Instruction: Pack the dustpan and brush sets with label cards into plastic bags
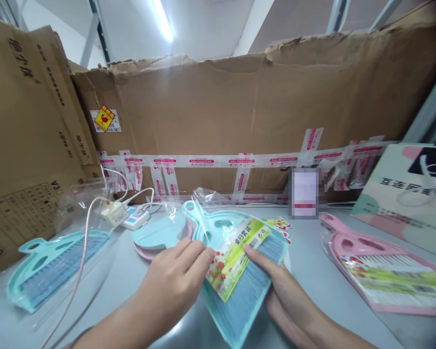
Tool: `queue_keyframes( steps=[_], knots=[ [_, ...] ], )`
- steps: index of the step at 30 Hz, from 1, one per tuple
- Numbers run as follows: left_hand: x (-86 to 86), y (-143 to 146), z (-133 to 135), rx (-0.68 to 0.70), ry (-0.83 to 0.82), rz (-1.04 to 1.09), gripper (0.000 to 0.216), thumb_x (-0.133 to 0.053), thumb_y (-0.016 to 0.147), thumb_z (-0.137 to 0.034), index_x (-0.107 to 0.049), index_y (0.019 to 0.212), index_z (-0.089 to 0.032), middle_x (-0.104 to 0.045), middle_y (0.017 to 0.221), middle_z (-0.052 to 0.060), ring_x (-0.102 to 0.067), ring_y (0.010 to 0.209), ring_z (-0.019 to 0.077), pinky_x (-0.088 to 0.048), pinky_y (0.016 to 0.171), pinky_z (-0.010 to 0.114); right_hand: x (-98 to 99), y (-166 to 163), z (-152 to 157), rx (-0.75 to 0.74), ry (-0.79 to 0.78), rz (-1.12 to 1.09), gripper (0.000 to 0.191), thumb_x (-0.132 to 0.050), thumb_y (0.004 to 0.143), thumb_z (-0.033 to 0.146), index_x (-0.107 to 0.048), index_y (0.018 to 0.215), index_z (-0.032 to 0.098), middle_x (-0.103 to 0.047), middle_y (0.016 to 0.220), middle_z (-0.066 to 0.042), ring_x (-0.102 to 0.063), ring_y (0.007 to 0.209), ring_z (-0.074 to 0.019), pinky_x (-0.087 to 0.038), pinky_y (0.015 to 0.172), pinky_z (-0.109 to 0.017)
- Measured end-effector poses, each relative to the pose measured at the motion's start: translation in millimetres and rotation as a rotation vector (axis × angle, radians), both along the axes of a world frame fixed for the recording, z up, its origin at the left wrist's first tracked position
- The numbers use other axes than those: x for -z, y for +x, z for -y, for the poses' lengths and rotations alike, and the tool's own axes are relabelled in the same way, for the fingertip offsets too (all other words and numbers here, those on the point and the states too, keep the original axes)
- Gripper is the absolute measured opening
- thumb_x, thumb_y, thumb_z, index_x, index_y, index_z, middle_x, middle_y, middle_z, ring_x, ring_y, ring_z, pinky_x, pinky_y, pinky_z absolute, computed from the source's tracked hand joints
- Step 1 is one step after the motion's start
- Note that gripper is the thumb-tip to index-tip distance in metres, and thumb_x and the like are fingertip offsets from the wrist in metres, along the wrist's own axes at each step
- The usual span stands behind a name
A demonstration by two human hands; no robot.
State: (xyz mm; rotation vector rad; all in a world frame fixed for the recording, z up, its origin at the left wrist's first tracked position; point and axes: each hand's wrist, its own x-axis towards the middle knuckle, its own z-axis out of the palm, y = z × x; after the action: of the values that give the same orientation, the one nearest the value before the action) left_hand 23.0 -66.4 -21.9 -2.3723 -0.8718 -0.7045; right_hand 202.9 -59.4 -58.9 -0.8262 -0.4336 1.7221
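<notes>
A light-blue dustpan and brush set [223, 225] is held tilted in front of me, its blue bristles toward the lower right. A green and yellow label card with red flowers [236, 259] wraps across it, and shiny clear plastic shows around the handle. My right hand [281, 288] grips the right edge, thumb on the label and fingers underneath. With fingers curled, my left hand [181, 271] closes at the left edge beside the label; its fingertips are partly hidden. Behind it lie loose light-blue and pink dustpan parts [160, 232] on the table.
Another blue dustpan set [58, 266] lies left in clear plastic, with a white cable [83, 257] crossing it. A pink dustpan set [381, 266] lies right. A power strip [134, 218], cardboard boxes [203, 111] and a printed carton [403, 194] stand around the grey table [323, 300].
</notes>
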Motion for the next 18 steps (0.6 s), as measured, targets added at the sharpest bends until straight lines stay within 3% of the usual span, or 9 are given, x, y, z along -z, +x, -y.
queue_keyframes(
  steps=[3,8,11,14,16,18],
  knots=[
    [0.1,4,1,0.079,0.011,0.013,0.015,-0.042,0.084,-0.011,-0.055,0.088,-0.016,-0.060,0.066,0.004,-0.050,0.057,0.0147,-0.041,0.048,0.026,-0.9,-1,-1,0.057,0.030,0.013,0.063,-0.072,0.065,0.027,-0.047,0.123,0.019,-0.068,0.099,-0.008,-0.064,0.088,-0.0248,-0.052,0.077,-0.037],
    [9.0,15,1,0.167,-0.062,0.089,0.016,-0.041,0.084,-0.010,-0.057,0.082,-0.015,-0.059,0.064,0.002,-0.049,0.056,0.0137,-0.038,0.048,0.026,1.4,-7,5,0.026,0.086,0.051,0.063,-0.072,0.064,0.027,-0.048,0.121,0.016,-0.069,0.095,-0.008,-0.065,0.086,-0.0225,-0.052,0.077,-0.034],
    [9.7,15,3,0.142,-0.049,0.188,0.019,-0.051,0.080,-0.012,-0.054,0.098,-0.016,-0.062,0.087,0.006,-0.056,0.080,0.0184,-0.043,0.067,0.032,3.2,-6,2,0.093,0.078,0.037,0.065,-0.073,0.063,0.027,-0.047,0.122,0.017,-0.069,0.096,-0.007,-0.065,0.085,-0.0224,-0.052,0.077,-0.035],
    [6.2,8,-1,0.026,-0.019,0.538,0.052,-0.060,0.075,-0.019,-0.039,0.122,-0.019,-0.045,0.122,0.013,-0.042,0.115,0.0270,-0.037,0.090,0.043,3.9,-1,-5,0.180,0.074,0.010,0.066,-0.073,0.063,0.028,-0.046,0.123,0.022,-0.067,0.102,-0.005,-0.065,0.086,-0.0221,-0.053,0.077,-0.035],
    [5.7,4,-7,-0.074,-0.226,0.866,0.062,-0.060,0.075,-0.027,-0.029,0.129,-0.022,-0.036,0.131,0.014,-0.034,0.122,0.0298,-0.037,0.092,0.046,4.4,1,-8,0.225,0.073,0.001,0.065,-0.073,0.064,0.028,-0.046,0.123,0.025,-0.066,0.104,-0.004,-0.064,0.087,-0.0213,-0.053,0.077,-0.034],
    [8.1,4,-11,-0.072,-0.606,1.142,0.061,-0.057,0.077,-0.034,-0.029,0.130,-0.021,-0.039,0.129,0.016,-0.039,0.119,0.0323,-0.044,0.083,0.044,5.1,1,-8,0.244,0.069,-0.006,0.064,-0.072,0.064,0.027,-0.046,0.123,0.026,-0.066,0.105,-0.003,-0.064,0.087,-0.0206,-0.053,0.077,-0.033]
  ],
)
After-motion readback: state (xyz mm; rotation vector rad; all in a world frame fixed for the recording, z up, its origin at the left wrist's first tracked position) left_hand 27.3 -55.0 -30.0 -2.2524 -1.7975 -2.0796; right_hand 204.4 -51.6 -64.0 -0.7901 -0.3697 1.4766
